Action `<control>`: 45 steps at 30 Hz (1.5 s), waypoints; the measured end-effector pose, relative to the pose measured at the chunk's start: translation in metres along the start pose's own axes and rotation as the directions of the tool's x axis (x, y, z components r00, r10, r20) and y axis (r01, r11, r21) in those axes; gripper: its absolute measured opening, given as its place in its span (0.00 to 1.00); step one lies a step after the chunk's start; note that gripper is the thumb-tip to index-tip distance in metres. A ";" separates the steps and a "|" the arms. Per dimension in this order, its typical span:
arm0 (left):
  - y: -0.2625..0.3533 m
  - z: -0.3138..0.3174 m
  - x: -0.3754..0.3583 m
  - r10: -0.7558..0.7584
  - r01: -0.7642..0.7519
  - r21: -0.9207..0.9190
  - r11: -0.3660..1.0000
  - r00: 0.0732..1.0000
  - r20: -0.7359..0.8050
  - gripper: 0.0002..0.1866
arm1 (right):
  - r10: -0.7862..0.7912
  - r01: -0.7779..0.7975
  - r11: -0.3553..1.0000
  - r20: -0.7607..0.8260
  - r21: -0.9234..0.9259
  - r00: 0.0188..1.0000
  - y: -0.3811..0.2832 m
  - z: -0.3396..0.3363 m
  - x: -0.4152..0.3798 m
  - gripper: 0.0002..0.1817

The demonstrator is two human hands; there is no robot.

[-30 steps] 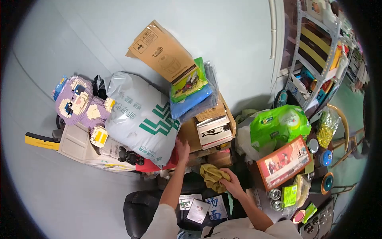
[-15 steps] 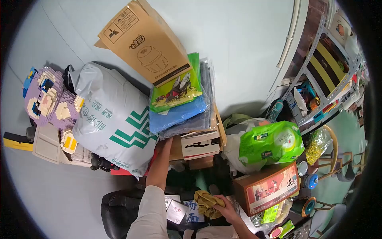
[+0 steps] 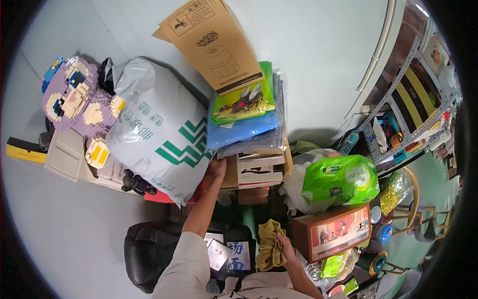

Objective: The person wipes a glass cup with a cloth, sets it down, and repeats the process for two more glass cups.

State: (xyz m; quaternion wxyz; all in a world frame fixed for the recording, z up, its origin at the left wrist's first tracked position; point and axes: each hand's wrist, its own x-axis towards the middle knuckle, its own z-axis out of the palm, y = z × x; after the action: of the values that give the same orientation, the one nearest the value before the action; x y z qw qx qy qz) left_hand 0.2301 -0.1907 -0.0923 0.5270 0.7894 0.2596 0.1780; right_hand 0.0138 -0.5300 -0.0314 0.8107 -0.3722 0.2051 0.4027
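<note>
My left hand point(image 3: 217, 168) reaches in between the large grey-white plastic parcel bag point(image 3: 159, 119) and the stack of plastic-wrapped packs. Its fingertips are hidden below a blue wrapped pack point(image 3: 244, 131), so their grip does not show. My right hand point(image 3: 285, 247) is closed around a crumpled mustard-yellow cloth point(image 3: 270, 245), held low in front of my body. On top of the blue pack lies a green pack point(image 3: 244, 107), and a brown cardboard box point(image 3: 219, 50) stands tilted on that. Beneath the stack, boxes sit in a wooden shelf point(image 3: 230, 174).
A purple brick-built figure point(image 3: 79, 99) stands at the left, with a small black figure point(image 3: 137, 183) near the bag. A black chair point(image 3: 149, 254) is below. At the right are a green tissue pack point(image 3: 341, 182), a brown printed box point(image 3: 333, 231) and a metal rack point(image 3: 398, 94).
The view has shifted, moving the scene rightward. More of my left hand shows beside the bag. The cloth in my right hand hangs longer and more upright.
</note>
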 end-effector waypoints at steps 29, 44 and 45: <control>0.122 -0.213 -0.465 0.329 -0.360 -0.293 0.886 0.932 -0.150 0.37 | -0.659 0.925 0.288 0.649 -0.249 0.380 0.123 0.171 -0.172 0.27; 0.148 -0.226 -0.549 0.325 -0.391 -0.423 0.818 0.920 -0.222 0.29 | -0.770 0.796 0.589 0.203 -0.139 0.605 0.180 0.159 -0.239 0.20; 0.150 -0.224 -0.546 0.339 -0.408 -0.383 0.829 0.910 -0.237 0.28 | -0.730 0.751 0.656 0.184 -0.081 0.658 0.177 0.161 -0.240 0.21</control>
State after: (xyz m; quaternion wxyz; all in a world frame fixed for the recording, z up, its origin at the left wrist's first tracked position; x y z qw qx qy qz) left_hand -0.2987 -0.3980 0.1280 0.6180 0.6746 0.0960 0.3922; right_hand -0.2652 -0.4559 0.1458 0.8857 -0.4552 -0.0509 0.0753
